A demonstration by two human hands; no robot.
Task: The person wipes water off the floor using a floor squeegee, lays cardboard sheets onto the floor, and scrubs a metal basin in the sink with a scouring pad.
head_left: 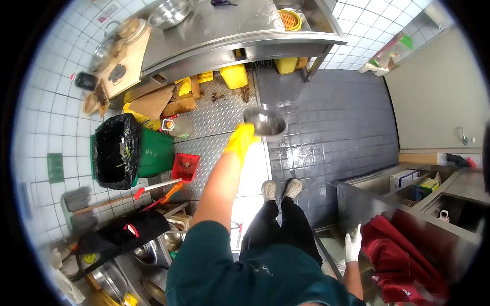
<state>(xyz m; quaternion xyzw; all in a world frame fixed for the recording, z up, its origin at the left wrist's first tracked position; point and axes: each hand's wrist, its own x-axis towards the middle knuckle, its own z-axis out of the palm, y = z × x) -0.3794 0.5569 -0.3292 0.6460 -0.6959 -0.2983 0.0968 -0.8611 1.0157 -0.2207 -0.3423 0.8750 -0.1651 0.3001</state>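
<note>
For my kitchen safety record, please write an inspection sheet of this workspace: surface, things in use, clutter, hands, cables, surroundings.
Surface: steel worktable bears a large steel bowl; grey tiled floor shines, possibly wet.
Things in use: metal mixing bowl, held above the floor; inside blurred.
Clutter: cardboard pieces by the worktable; lined green bin.
Hands: left hand, yellow glove, grips the mixing bowl; right hand, white glove, near maroon cloth, nothing seen in it.
Cables: nothing seen.
Surroundings: white tiled wall, grey door.

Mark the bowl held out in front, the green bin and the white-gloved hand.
Bowl (266, 123): head view, inner surface.
Green bin (157, 153): head view, outer side wall.
White-gloved right hand (352, 248): head view, middle of the glove.
</note>
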